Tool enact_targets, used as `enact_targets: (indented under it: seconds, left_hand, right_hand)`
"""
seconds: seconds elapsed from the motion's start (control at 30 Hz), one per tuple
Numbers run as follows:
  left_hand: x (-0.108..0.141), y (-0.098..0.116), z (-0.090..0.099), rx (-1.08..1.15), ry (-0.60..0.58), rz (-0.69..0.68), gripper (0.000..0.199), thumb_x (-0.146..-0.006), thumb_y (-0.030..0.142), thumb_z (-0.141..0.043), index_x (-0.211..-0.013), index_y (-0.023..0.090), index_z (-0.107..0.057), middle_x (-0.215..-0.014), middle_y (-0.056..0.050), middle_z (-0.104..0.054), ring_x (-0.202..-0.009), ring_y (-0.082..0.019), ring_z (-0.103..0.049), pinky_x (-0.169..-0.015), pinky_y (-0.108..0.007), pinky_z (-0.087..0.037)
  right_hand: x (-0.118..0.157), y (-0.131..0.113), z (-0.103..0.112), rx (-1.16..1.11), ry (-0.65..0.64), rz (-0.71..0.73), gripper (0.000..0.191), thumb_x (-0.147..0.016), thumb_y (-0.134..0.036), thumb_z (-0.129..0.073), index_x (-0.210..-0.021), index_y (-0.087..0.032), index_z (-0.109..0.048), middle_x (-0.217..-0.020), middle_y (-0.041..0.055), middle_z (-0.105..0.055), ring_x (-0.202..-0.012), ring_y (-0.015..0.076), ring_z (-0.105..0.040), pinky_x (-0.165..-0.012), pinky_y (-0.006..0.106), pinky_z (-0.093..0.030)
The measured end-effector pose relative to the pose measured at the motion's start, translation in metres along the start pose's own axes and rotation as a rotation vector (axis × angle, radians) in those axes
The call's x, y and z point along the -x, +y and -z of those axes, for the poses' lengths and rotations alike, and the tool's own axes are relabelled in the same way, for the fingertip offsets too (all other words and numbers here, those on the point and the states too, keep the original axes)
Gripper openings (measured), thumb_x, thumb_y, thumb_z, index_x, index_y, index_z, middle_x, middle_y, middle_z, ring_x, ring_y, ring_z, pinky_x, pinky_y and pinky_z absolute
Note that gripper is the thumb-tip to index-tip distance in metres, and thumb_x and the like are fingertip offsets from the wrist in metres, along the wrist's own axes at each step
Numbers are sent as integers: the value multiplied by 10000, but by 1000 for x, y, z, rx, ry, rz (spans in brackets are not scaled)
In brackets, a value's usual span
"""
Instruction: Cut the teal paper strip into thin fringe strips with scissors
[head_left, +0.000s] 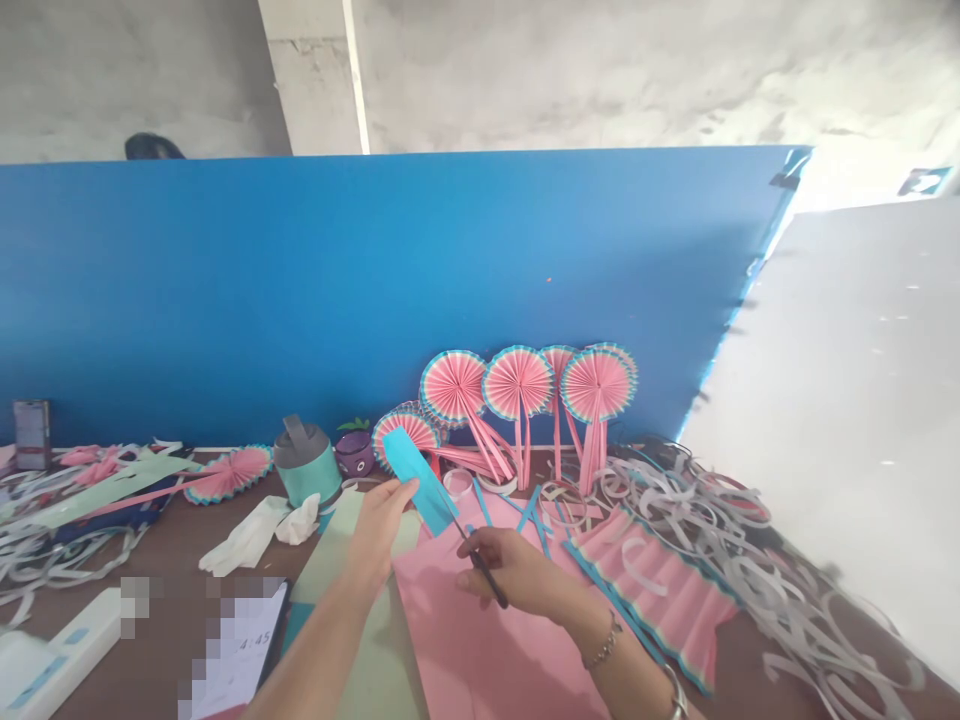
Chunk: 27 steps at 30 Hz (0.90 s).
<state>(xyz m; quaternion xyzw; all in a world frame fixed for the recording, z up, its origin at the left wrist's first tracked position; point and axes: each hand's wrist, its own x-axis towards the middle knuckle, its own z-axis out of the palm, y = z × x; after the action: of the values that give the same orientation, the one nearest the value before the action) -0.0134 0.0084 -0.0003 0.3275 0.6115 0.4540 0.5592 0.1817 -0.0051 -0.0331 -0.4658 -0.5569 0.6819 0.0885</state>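
2 grips: left fingers [403, 494] closed on blue paper [430, 494], right fingers [486, 543] around scissors [493, 586].

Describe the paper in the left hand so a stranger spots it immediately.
Below the blue partition, pink paper lies on the table. Near its far edge, the left hand holds bright blue paper, wider than the thin blue strips nearby.

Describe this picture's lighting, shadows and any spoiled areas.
In the head view, glare whitens the upper right beyond the blue partition; there too, shade darkens the pink paper below the right hand; same view, pixelation hides part of the lit screen.
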Motion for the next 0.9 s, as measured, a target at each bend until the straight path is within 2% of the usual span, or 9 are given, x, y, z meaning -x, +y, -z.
enact_targets:
  seconds: [0.17, 0.37, 0.53, 0.9]
  left_hand:
    - [0, 0, -1, 12, -8, 10, 454, -586, 520, -644, -681, 121, -451, -697, -27, -498, -739, -126, -469, -714, -197, -395]
    - [1, 2, -1, 18, 7, 22, 460, -555, 522, -654, -689, 120, -474, -770, -49, -572, -782, -138, -488, -723, -197, -408]
    - [1, 2, -1, 14, -14, 8, 436, -595, 512, -638, -706, 116, -491, -791, -50, -584, -785, -134, -494, -734, -195, -410]
    - [-2, 1, -1, 22, 2, 20, 430, -574, 507, -648, -675, 121, -487, -726, -35, -556, -742, -129, -490, -744, -204, -408]
  right_hand:
    - [1, 1, -1, 4, 7, 16, 709, -647, -628, -651, -1100, -101, -508, -761, 60, -531, -641, 121, -564, -543, 164, -402]
    - [0, 4, -2, 0, 10, 16, 723, -625, -639, -661, -1089, -105, -511, -745, 56, -529, -637, 120, -561, -535, 164, -397]
    - [-1, 4, 0, 13, 1, 20, 733, -630, -651, -650, -1097, -106, -503, -746, 59, -529, -637, 117, -561, -542, 164, -401]
    - [1, -1, -1, 9, 15, 3, 735, -608, -638, -674, -1079, -96, -517, -735, 54, -518, -632, 121, -561, -544, 168, -404]
